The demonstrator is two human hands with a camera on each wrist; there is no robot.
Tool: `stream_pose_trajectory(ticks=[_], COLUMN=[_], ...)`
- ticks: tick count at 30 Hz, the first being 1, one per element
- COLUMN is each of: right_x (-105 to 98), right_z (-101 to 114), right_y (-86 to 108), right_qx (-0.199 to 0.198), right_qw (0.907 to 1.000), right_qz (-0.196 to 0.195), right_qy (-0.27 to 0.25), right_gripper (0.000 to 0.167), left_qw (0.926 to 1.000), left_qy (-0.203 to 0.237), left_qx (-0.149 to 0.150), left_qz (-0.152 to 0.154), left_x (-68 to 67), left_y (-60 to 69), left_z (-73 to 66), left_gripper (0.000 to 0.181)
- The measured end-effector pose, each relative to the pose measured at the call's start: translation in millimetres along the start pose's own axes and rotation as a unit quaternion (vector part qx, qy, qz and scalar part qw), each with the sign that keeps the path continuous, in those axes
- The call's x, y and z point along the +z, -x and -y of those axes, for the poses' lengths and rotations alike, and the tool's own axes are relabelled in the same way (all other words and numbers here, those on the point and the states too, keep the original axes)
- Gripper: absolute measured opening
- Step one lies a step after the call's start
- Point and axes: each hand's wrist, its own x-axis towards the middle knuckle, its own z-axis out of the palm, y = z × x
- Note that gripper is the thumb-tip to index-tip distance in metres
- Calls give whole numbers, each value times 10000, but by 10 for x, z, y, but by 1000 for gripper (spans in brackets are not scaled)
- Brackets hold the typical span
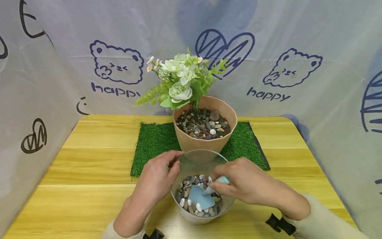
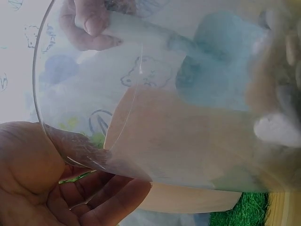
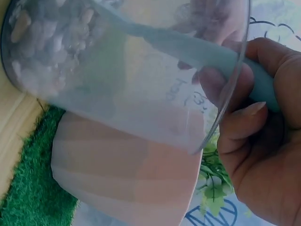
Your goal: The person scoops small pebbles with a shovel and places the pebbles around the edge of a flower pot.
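A clear bucket [image 1: 191, 217] holding mixed pebbles [image 1: 191, 207] stands at the front of the table. My right hand [image 1: 247, 182] grips the handle of a small light-blue shovel [image 1: 201, 198], its blade down on the pebbles inside the bucket. In the right wrist view, the fingers curl round the handle [image 3: 202, 52] at the rim. My left hand [image 1: 158, 176] holds the bucket's left rim; in the left wrist view, the thumb side of that hand [image 2: 80, 183] lies along the clear wall, fingers curled beneath the edge.
Behind the bucket, a peach flowerpot [image 1: 203, 144] with soil, stones and white-green artificial flowers [image 1: 182, 81] stands on a green turf mat [image 1: 155, 142]. The wooden table [image 1: 89, 166] extends to both sides. Printed cloth [image 1: 167, 33] hangs around it.
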Motion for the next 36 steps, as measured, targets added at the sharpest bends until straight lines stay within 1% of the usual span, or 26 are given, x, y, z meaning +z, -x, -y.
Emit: stream_pose_trajectory(ticks=[4,8,12,14,17,21,23,26,28,30,33,35,36], right_x=[-5,-43,-53,-36,-24,-40,-37,-23,-23,-35,-61,-80,-87], right_z=[32,73,94,95,87,78,81,85,83,72,50,35,31], right_y=[-19,-30,-34,-43,-44,-41,-39,-27,-14,0,7,3,0], right_qx=[299,765,1339,1542,1744,2137,2213,2111,2125,2269,2647,2858,2942], right_qw=[9993,9959,9861,9818,9763,9645,9614,9632,9621,9566,9420,9330,9302], right_qz=[96,182,201,216,238,172,183,201,155,37,-160,-399,-549], right_qy=[-185,-451,-962,-1091,-1257,-1539,-1623,-1649,-1700,-1826,-2055,-2148,-2125], right_gripper=[14,15,16,16,17,15,14,15,16,16,17,20,21], left_qw=[10000,10000,10000,10000,10000,10000,10000,10000,10000,10000,10000,10000,10000], left_qy=[25,-21,-48,-43,-10,29,14,5,-12,-4,-2,-10,-13], left_qx=[-20,13,-5,-22,-17,15,8,3,15,25,2,-16,-31], left_qz=[-17,-48,-26,-24,-18,3,-2,-26,-49,-42,-24,-18,-16], left_x=[-6,-3,4,6,9,12,10,5,3,4,5,5,4], left_y=[6,4,2,3,6,7,10,12,11,9,6,3,2], left_z=[1,-2,-8,-10,-14,-15,-14,-9,-7,-4,-4,-2,-2], left_gripper=[30,30,30,30,30,31,31,30,30,30,30,30,30])
